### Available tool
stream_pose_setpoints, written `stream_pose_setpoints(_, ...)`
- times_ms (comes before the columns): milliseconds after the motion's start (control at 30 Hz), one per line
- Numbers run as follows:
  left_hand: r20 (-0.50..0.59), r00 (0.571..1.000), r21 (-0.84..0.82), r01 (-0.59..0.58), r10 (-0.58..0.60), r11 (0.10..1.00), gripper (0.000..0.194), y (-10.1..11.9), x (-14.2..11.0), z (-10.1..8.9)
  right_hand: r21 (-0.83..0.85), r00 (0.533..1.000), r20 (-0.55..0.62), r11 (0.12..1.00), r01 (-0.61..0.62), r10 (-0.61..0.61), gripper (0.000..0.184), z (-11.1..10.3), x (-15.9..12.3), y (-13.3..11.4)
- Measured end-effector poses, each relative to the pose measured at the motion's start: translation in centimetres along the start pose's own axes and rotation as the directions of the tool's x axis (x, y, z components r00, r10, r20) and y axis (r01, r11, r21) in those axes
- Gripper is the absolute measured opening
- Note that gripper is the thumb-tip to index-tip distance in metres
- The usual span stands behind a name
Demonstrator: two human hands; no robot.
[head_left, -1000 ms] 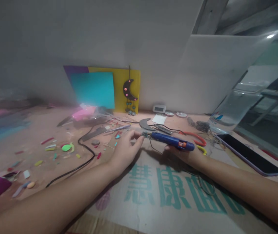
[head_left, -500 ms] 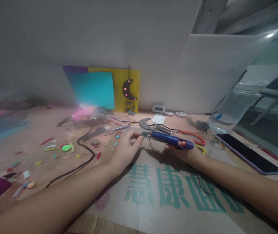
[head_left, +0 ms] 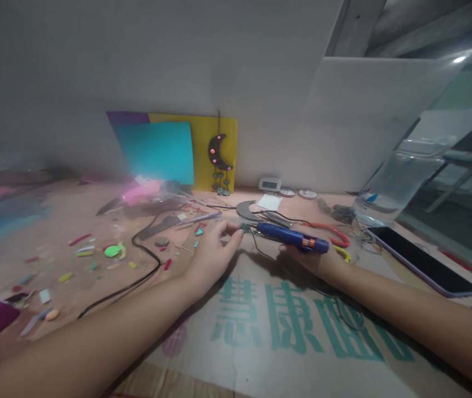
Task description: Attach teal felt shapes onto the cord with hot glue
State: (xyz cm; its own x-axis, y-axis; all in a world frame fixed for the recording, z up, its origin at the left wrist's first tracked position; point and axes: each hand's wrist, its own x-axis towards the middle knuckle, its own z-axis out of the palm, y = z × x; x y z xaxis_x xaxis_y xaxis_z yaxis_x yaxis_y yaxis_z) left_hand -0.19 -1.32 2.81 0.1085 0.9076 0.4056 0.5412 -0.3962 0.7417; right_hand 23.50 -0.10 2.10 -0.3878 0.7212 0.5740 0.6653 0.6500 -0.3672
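My left hand (head_left: 213,251) pinches a small dark grey-green piece (head_left: 245,226) between thumb and fingertips. Its exact shape is too small to make out. My right hand (head_left: 316,263) is wrapped round a blue hot glue gun (head_left: 283,234), holding it from below. The gun lies nearly level, its metal tip pointing left and meeting or almost meeting the small piece. From that piece a thin dark string (head_left: 261,252) trails down and to the right. Just behind the tip lies a grey crescent moon (head_left: 244,210).
Scraps of coloured clay (head_left: 112,251) and a black cord (head_left: 155,261) cover the left side. A decorated moon hanging (head_left: 216,152) leans on yellow card (head_left: 203,130) at the back. Orange-handled scissors (head_left: 339,237), a phone (head_left: 422,260) and a clear bottle (head_left: 402,171) are on the right.
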Motion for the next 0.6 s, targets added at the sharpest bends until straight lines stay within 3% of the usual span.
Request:
stream_pose_setpoints(367, 0.001, 1.0, -0.006, 0.012, -0.012, 1.0, 0.012, 0.06, -0.05, -0.16, 0.049, 0.999, -0.012, 0.998, -0.036, 0.037, 0.03, -0.02, 0.03, -0.25)
stream_pose_setpoints(600, -0.007, 1.0, -0.042, -0.003, 0.003, 0.999, 0.012, -0.23, 0.05, 0.02, -0.048, 0.999, -0.018, 0.998, -0.052, 0.051, 0.029, 0.21, -0.3, 0.26)
